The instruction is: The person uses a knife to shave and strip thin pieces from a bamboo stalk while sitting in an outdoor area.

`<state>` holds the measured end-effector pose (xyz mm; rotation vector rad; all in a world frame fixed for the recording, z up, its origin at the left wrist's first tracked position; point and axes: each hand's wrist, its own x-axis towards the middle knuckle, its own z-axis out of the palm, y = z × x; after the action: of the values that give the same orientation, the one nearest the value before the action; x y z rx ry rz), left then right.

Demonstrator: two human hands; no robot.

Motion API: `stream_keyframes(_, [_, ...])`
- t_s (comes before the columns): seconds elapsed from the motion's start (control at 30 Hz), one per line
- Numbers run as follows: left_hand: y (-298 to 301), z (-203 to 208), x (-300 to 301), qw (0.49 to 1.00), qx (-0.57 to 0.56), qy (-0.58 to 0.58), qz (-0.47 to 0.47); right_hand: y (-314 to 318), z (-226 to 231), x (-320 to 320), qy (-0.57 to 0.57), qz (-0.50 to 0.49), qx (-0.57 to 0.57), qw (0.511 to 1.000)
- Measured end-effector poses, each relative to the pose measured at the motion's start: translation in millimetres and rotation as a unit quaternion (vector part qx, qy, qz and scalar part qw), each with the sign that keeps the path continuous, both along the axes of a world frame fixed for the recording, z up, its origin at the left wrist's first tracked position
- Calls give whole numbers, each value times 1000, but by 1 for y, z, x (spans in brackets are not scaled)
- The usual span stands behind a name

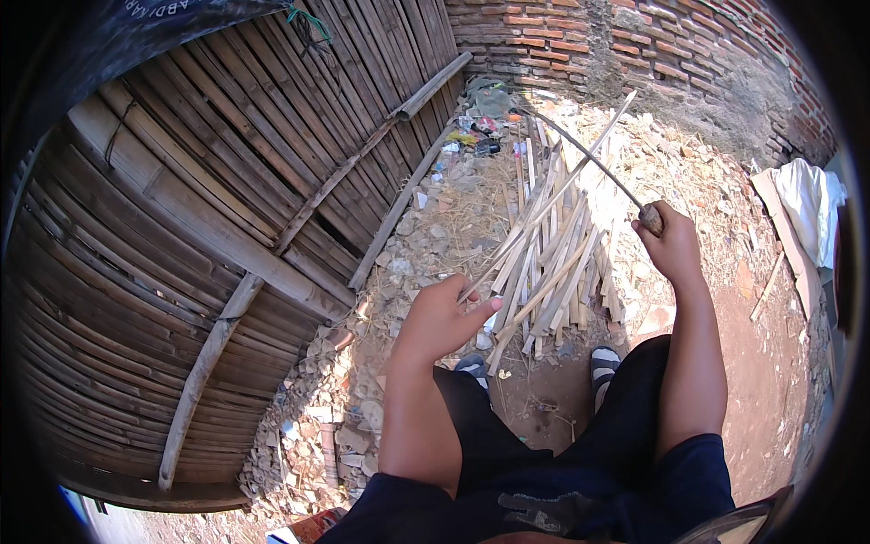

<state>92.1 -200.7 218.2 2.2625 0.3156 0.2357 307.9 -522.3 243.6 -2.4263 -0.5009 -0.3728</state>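
Observation:
My left hand [437, 319] is closed around the near end of a long, pale bamboo strip [618, 116], its thumb stretched toward the right. The strip slants up and away over a loose pile of split bamboo strips [544, 272] on the ground before my feet. In my right hand [671, 243] is the wooden handle of a long, thin blade tool [609, 175]. Its dark, slightly curved blade points to the far left and crosses above the held strip. Much of the handle is hidden by my fingers.
A bamboo slat wall [217, 181] runs along the left side. The brick wall [562, 45] stands at the back. Rubble [313, 426] and scattered litter [485, 136] line the slat wall's foot. White sacking [807, 204] lies at the right edge.

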Motion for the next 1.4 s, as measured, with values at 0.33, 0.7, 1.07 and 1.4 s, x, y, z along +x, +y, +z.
stream_keyframes(0.33, [-2,-2,9,999,-6,41,24,14,-40,38,18,1,-19,1000])
stream_keyframes(0.7, [-6,-19,20,999,33,-21,21,15,-32,23,-77,99,-88,988])
stream_keyframes(1.07, [-11,-17,19,1000,14,1,-3,-8,-20,30,6,-105,-11,994])
stream_keyframes(1.4, [-10,-14,18,1000,16,-8,-14,3,-21,25,-72,39,-61,995])
